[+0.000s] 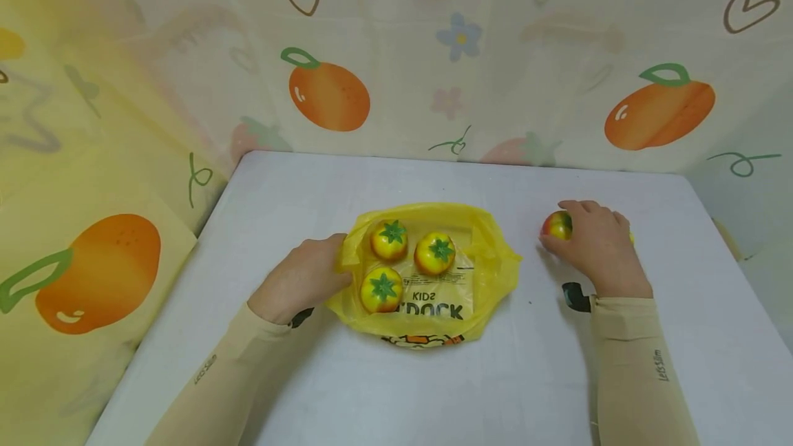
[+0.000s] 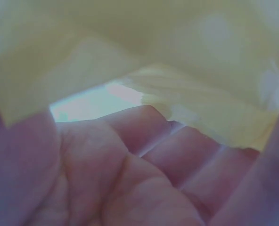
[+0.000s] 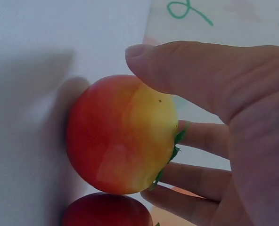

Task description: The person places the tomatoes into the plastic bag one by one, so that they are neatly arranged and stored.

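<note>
Your right hand [image 1: 597, 243] curls round a tomato [image 3: 123, 134] on the tabletop [image 1: 310, 377]; left hand [image 1: 303, 281] pinches the bag [image 1: 489, 274] rim. Lift gently, keeping the mouth wide.

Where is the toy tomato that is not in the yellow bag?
In the head view, the loose tomato lies on the white table, right of the yellow bag, under the right hand, whose fingers curl round it.

1. Sleeves: both arms wear close-fitting beige sleeves ending at the wrist; left sleeve [image 1: 210, 377], right sleeve [image 1: 632, 363].
2. Marking: small dark lettering runs along each forearm.
3. Wrist units: a dark device [image 1: 576, 296] sits just behind each hand.
4. Hands: bare, ungloved.
</note>
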The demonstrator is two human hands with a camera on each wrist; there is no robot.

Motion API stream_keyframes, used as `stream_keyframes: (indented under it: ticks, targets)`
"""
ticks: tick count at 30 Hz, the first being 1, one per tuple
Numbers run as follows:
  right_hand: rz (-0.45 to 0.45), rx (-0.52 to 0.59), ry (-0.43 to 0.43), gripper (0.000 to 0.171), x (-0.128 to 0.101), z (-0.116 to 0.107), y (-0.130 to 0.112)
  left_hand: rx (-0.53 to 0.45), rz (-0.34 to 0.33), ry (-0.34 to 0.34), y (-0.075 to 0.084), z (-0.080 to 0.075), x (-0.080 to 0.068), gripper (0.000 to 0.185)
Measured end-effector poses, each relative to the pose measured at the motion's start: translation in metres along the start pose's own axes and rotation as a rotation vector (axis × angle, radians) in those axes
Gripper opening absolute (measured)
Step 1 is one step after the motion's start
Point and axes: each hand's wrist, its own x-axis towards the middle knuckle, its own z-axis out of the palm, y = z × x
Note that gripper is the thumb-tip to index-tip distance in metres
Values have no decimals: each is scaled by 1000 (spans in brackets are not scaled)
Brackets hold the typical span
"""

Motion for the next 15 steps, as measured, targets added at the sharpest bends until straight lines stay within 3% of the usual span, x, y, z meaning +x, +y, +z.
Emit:
stream_keyframes:
  ticks: [15]
  targets:
    - [14,-33,-72,79,7,6,1,14,-11,-19,-1,1,2,33]
